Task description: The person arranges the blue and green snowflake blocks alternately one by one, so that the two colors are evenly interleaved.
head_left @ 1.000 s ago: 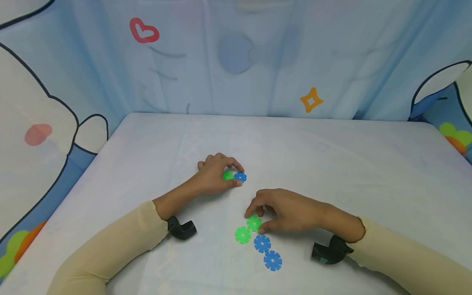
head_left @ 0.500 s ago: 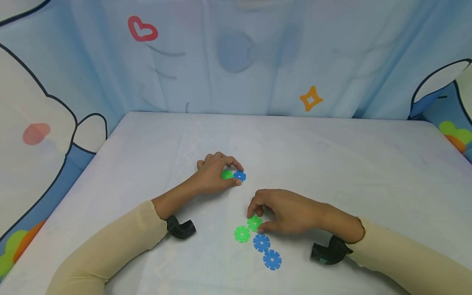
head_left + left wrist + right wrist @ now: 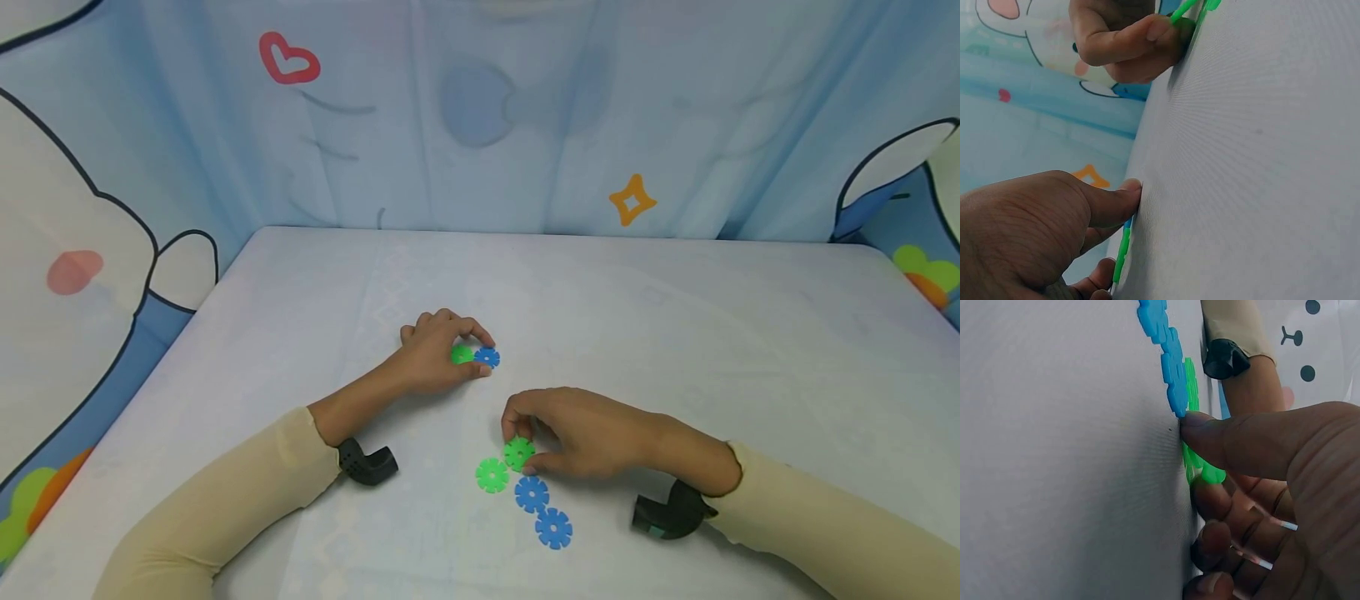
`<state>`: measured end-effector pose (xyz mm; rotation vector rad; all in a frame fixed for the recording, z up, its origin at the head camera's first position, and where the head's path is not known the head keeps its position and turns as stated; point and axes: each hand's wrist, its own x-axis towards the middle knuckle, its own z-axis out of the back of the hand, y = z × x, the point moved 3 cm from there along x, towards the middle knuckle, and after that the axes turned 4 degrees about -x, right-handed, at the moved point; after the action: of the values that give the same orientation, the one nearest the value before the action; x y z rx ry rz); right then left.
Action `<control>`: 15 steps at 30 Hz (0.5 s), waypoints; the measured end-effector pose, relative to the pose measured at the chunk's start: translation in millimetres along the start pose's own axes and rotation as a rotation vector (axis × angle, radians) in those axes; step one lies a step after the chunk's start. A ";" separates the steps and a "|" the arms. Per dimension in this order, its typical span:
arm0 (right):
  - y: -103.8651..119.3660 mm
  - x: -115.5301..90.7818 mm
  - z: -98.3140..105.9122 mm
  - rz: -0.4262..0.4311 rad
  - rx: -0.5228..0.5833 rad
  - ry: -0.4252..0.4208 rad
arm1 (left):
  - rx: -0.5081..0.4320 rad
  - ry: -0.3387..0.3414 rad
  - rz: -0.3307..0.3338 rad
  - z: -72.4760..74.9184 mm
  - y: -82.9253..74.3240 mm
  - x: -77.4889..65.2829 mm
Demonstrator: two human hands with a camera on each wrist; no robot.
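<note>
Near the table's middle, my left hand (image 3: 431, 358) pinches a blue notched plastic disc (image 3: 487, 357) between thumb and index finger. A green notched disc (image 3: 462, 355) sits beside it under the palm, partly hidden. Closer to me, my right hand (image 3: 592, 429) pinches another green notched disc (image 3: 520, 454) by its edges; the right wrist view shows this green disc (image 3: 1213, 474) tilted up off the cloth. Left of it a second green disc (image 3: 492, 476) lies flat. Below the right thumb, two blue discs (image 3: 532, 494) (image 3: 554, 528) lie edge to edge in a slanting row.
A white cloth covers the table (image 3: 675, 333). Behind it hangs a light blue curtain (image 3: 360, 150) with cartoon prints. Each wrist wears a black camera mount, the left mount (image 3: 367, 463) and the right mount (image 3: 672, 510) both close above the cloth.
My right fingers have closed in on the green disc, and it has tilted and shifted slightly right. The left hand has stayed in place at its blue disc.
</note>
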<state>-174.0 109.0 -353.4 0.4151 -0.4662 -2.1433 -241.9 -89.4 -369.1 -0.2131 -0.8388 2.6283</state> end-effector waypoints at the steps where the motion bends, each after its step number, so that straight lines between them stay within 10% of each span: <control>1: 0.0 0.3 0.0 0.008 0.006 0.006 | -0.001 0.000 -0.001 0.0 0.1 0.0; 15: -7.8 0.3 1.8 0.074 0.129 0.068 | -0.005 -0.004 0.003 0.5 -0.4 -0.4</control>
<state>-180.4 113.3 -355.6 0.5334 -0.5745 -2.0277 -241.5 -89.5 -368.4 -0.2108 -0.8477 2.6303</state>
